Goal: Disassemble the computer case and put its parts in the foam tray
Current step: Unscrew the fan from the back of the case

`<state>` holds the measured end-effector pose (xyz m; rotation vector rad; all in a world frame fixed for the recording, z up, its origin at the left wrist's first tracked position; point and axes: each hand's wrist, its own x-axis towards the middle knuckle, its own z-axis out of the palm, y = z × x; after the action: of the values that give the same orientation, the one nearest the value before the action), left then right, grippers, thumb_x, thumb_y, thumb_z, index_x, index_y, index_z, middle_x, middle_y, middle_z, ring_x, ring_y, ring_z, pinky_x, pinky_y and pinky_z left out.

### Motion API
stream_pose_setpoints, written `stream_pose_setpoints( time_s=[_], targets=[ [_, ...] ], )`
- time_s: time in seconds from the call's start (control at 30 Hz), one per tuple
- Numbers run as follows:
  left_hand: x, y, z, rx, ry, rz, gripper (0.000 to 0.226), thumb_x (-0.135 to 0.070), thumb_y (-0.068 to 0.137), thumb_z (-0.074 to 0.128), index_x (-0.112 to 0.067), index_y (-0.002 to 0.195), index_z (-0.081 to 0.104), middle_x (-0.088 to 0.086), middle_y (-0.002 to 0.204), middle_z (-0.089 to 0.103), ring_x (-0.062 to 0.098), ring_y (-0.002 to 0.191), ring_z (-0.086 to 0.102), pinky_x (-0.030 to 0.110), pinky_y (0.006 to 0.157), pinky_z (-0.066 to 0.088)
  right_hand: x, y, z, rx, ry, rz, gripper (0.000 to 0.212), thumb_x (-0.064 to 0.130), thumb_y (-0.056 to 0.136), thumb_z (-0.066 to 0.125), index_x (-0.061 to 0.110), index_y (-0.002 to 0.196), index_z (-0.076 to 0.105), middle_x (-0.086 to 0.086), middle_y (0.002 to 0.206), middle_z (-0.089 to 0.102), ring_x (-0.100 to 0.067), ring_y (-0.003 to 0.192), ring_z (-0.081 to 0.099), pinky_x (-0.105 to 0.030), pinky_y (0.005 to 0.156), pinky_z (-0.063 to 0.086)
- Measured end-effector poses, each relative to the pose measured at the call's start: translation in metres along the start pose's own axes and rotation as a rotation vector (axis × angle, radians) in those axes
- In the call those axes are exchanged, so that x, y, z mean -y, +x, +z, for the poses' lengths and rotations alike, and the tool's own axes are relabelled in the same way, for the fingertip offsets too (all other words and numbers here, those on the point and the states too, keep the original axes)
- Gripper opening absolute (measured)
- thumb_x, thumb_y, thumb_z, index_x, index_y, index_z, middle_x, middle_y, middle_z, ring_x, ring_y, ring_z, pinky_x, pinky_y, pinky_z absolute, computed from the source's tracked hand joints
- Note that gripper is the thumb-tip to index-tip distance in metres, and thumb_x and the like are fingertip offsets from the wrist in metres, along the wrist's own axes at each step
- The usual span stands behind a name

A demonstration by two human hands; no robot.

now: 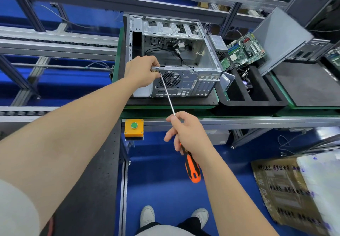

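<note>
An open grey metal computer case (pixel 184 81) lies on a black pad, its rear panel with the fan grille facing me and loose black cables inside. My left hand (pixel 142 71) pinches the case's near top-left edge, fingers closed at the tip of a long screwdriver (pixel 168 97). My right hand (pixel 187 133) grips that screwdriver where the shaft meets its orange and black handle, which points down toward me. To the right, the black foam tray (pixel 255 88) holds a green motherboard (pixel 245 49), a silver power supply (pixel 219 43) and a grey side panel (pixel 279 38).
A yellow box with a green button (pixel 134 127) is fixed to the conveyor rail in front of me. A second foam tray (pixel 309 86) sits further right. Aluminium frames and roller tracks run at left. A brown bag (pixel 287 191) lies on the blue floor.
</note>
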<state>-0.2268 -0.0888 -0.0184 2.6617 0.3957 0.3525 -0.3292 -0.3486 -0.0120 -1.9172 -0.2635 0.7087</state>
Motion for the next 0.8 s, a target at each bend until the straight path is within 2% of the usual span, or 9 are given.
stream_pose_setpoints(
  time_s=[0.13, 0.2, 0.27, 0.33, 0.4, 0.47, 0.6, 0.8],
  targets=[
    [-0.001, 0.000, 0.001, 0.001, 0.006, -0.006, 0.020, -0.048, 0.088, 0.075, -0.040, 0.097, 0.060, -0.015, 0.081, 0.061, 0.017, 0.087, 0.056, 0.032, 0.072, 0.038, 0.001, 0.003, -0.002, 0.243, 0.630, 0.081, 0.029, 0.027, 0.111, 0.049, 0.011, 0.130, 0.063, -0.009, 0.076, 0.068, -0.015, 0.039, 0.047, -0.024, 0.039, 0.038],
    [0.000, 0.000, 0.002, -0.003, 0.005, -0.005, 0.020, -0.048, 0.088, 0.075, -0.039, 0.097, 0.060, -0.015, 0.081, 0.062, 0.017, 0.086, 0.055, 0.032, 0.072, 0.038, 0.002, 0.002, 0.002, 0.431, 1.082, 0.192, 0.029, 0.021, 0.108, 0.051, 0.006, 0.130, 0.063, -0.006, 0.071, 0.062, -0.011, 0.035, 0.042, -0.024, 0.034, 0.036],
    [0.000, 0.000, 0.002, -0.007, 0.006, -0.004, 0.019, -0.048, 0.088, 0.075, -0.040, 0.095, 0.059, -0.016, 0.080, 0.061, 0.017, 0.085, 0.055, 0.032, 0.071, 0.037, 0.002, -0.002, 0.008, 0.651, 1.531, 0.287, 0.029, 0.015, 0.111, 0.045, 0.003, 0.130, 0.061, -0.010, 0.069, 0.060, -0.010, 0.034, 0.037, -0.023, 0.032, 0.035],
    [0.000, 0.001, 0.002, -0.006, 0.007, -0.003, 0.020, -0.048, 0.087, 0.075, -0.041, 0.095, 0.059, -0.017, 0.080, 0.060, 0.017, 0.084, 0.055, 0.032, 0.071, 0.037, 0.004, -0.003, 0.010, 0.682, 1.665, 0.273, 0.031, 0.014, 0.113, 0.038, 0.000, 0.130, 0.059, -0.012, 0.067, 0.058, -0.011, 0.032, 0.032, -0.022, 0.031, 0.033],
    [0.000, 0.001, 0.001, 0.000, 0.009, -0.004, 0.021, -0.049, 0.087, 0.075, -0.042, 0.094, 0.057, -0.017, 0.081, 0.060, 0.017, 0.085, 0.055, 0.031, 0.072, 0.037, 0.009, -0.001, 0.012, 0.543, 1.493, 0.240, 0.030, 0.016, 0.113, 0.039, 0.002, 0.127, 0.061, -0.006, 0.062, 0.056, -0.010, 0.027, 0.033, -0.020, 0.028, 0.030],
    [0.001, 0.001, 0.001, 0.000, 0.010, -0.001, 0.022, -0.050, 0.087, 0.075, -0.042, 0.094, 0.056, -0.017, 0.083, 0.060, 0.017, 0.087, 0.054, 0.032, 0.072, 0.036, 0.012, -0.001, 0.012, 0.393, 1.214, 0.184, 0.029, 0.019, 0.112, 0.040, 0.004, 0.126, 0.062, -0.002, 0.058, 0.057, -0.007, 0.025, 0.033, -0.020, 0.026, 0.029],
    [0.002, 0.002, 0.002, -0.001, 0.013, 0.005, 0.022, -0.050, 0.087, 0.075, -0.042, 0.095, 0.056, -0.016, 0.087, 0.060, 0.017, 0.089, 0.052, 0.033, 0.074, 0.036, 0.012, 0.001, 0.014, 0.177, 0.733, 0.085, 0.029, 0.020, 0.116, 0.037, 0.004, 0.123, 0.060, -0.008, 0.059, 0.058, -0.010, 0.029, 0.030, -0.019, 0.033, 0.029],
    [0.002, 0.002, 0.003, -0.009, 0.004, 0.002, 0.021, -0.048, 0.087, 0.076, -0.040, 0.097, 0.059, -0.017, 0.083, 0.060, 0.016, 0.089, 0.050, 0.033, 0.073, 0.036, 0.010, 0.002, 0.018, -0.127, -0.169, -0.001, 0.024, 0.022, 0.111, 0.032, 0.025, 0.107, 0.056, -0.011, 0.067, 0.072, -0.022, 0.034, 0.043, -0.025, 0.038, 0.038]
  ],
)
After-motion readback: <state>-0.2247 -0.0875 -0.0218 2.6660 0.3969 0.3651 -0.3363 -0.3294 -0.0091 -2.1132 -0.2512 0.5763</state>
